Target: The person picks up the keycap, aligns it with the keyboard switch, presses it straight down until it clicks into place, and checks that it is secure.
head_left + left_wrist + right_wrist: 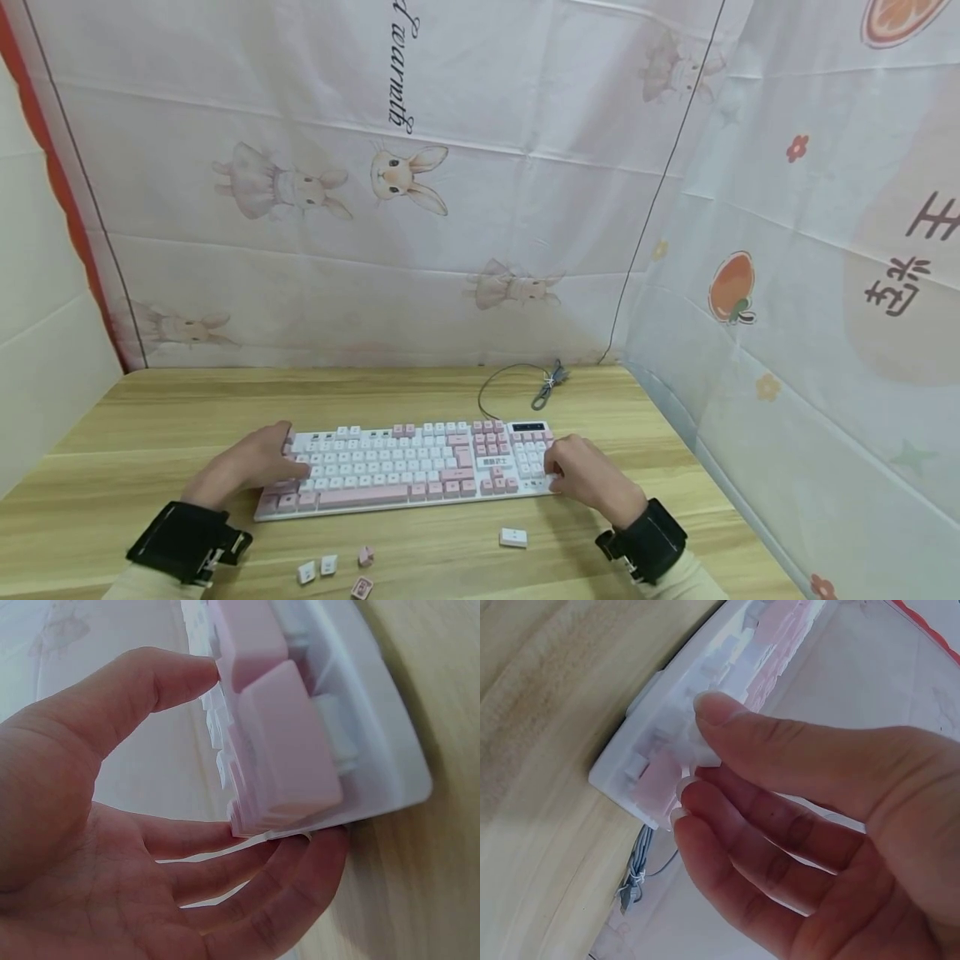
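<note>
A white and pink keyboard [390,467] lies on the wooden table. At its left end my left hand [255,457] grips it, the thumb over the keys and the other fingers at the far edge, as the left wrist view also shows. My right hand [588,471] is at the number pad end with fingers curled. In the right wrist view its thumb and fingers close about a white keycap [703,752], partly hidden by them. Near the front lie two white keycaps [307,572], two pink keycaps [362,588] and a larger white keycap [513,537].
A grey cable [551,385], tied in a bundle, lies behind the keyboard. Several sockets in the top key row stand bare. Printed cloth [450,325] hangs behind the wooden table [225,396] and along its right side.
</note>
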Demonstrator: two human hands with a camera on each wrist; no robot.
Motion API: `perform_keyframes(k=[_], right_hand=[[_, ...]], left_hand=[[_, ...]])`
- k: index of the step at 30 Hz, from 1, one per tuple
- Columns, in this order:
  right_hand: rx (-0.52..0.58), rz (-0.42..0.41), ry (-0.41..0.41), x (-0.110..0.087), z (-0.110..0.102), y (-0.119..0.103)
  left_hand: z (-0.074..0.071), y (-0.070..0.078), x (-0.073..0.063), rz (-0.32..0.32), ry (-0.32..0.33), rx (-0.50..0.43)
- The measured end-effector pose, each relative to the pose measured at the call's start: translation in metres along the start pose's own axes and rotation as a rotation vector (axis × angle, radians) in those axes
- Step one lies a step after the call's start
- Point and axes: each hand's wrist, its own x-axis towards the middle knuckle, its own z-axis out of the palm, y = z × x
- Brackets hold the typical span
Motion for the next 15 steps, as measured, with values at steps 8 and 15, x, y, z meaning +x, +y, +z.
perform_keyframes(k=[8, 15], right_hand=[[-0.005, 0.007, 0.012, 0.001, 0.0007, 0.0029], [-0.01, 0.011, 0.019, 0.0012, 0.0005, 0.0029]], left_hand=[[-0.0001, 0.0015, 0.0006, -0.015, -0.007, -0.002], [0.0006, 0.0012, 0.0006, -0.025, -0.013, -0.004]])
